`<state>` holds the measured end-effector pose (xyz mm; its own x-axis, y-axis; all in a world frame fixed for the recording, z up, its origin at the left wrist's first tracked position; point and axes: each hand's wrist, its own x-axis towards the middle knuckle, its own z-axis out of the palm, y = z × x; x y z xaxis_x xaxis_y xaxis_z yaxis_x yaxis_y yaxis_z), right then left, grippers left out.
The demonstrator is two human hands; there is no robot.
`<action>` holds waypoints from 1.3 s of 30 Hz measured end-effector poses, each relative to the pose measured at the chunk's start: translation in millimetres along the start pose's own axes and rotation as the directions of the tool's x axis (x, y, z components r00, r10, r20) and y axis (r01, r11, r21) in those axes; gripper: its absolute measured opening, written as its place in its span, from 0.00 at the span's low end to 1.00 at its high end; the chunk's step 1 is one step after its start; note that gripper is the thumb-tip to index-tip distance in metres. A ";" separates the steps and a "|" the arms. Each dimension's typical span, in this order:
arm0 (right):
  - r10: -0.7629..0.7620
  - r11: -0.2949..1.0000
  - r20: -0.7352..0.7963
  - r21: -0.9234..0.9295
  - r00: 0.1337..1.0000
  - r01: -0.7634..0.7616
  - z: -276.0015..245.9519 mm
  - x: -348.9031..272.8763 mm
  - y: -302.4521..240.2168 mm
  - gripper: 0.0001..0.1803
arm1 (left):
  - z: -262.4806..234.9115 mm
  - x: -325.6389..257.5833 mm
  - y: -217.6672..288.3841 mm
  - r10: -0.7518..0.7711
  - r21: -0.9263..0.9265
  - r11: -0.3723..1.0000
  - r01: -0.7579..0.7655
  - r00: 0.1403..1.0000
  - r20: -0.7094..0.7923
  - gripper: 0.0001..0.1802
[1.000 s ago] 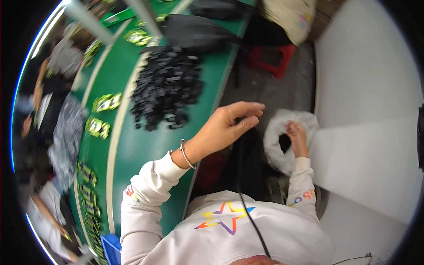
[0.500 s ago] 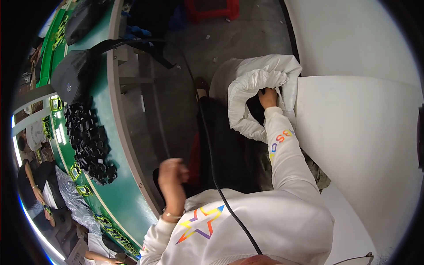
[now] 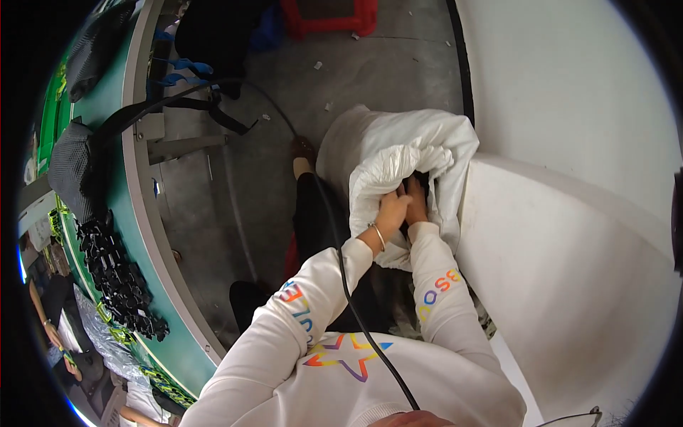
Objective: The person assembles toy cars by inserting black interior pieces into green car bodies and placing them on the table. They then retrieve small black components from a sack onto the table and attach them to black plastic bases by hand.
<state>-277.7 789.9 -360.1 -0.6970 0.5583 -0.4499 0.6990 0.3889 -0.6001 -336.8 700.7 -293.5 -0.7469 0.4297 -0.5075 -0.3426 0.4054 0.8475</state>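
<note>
A white plastic sack [image 3: 455,142] stands in front of me, its mouth rolled back into a thick crumpled rim. Dark contents show inside, too shaded to name. My right hand [image 3: 417,205] reaches down into the mouth, and its fingertips are lost in the dark. Beside it, at the near left part of the opening, my left hand [image 3: 390,215] has its fingers curled. What it may hold is hidden. The two hands are close together. A bracelet is on my left wrist.
At left runs a green-topped workbench [image 3: 181,334] with a pile of small black parts [image 3: 117,277] and a black mesh bag [image 3: 71,171]. A black cable [image 3: 334,228] crosses in front of me. White panels [image 3: 541,235] stand at right. A red stool [image 3: 331,27] is at the far end.
My left hand has moved from beside the bench to the sack's mouth, next to my right hand. My right hand stays in the sack. The view has shifted slightly.
</note>
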 end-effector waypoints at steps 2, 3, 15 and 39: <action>-0.005 0.975 -0.005 0.221 1.000 0.006 8.7 4.0 -33.2 0.38 | -44.1 33.6 -38.9 0.093 0.424 0.902 -0.082 0.996 -0.004 0.23; -0.006 0.948 0.052 0.319 0.999 -0.011 9.8 2.3 -26.4 0.37 | -47.2 36.0 -45.1 0.223 0.620 0.759 -0.197 0.974 0.037 0.19; 0.316 0.106 0.341 0.915 0.886 -0.390 -5.1 -34.2 -94.8 0.24 | -19.8 8.5 2.7 -0.075 0.356 0.921 0.156 0.970 -0.230 0.28; 0.240 0.067 -0.255 0.967 0.937 0.246 -93.8 -162.5 -155.9 0.21 | -35.3 -130.2 116.9 0.407 -0.061 0.911 -0.408 0.913 -0.021 0.15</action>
<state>-258.4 707.4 -131.4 -0.4447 0.8031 -0.3966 -0.2794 -0.5451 -0.7904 -299.7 663.7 -122.9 -0.8336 0.5402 -0.1150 -0.0427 0.1446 0.9886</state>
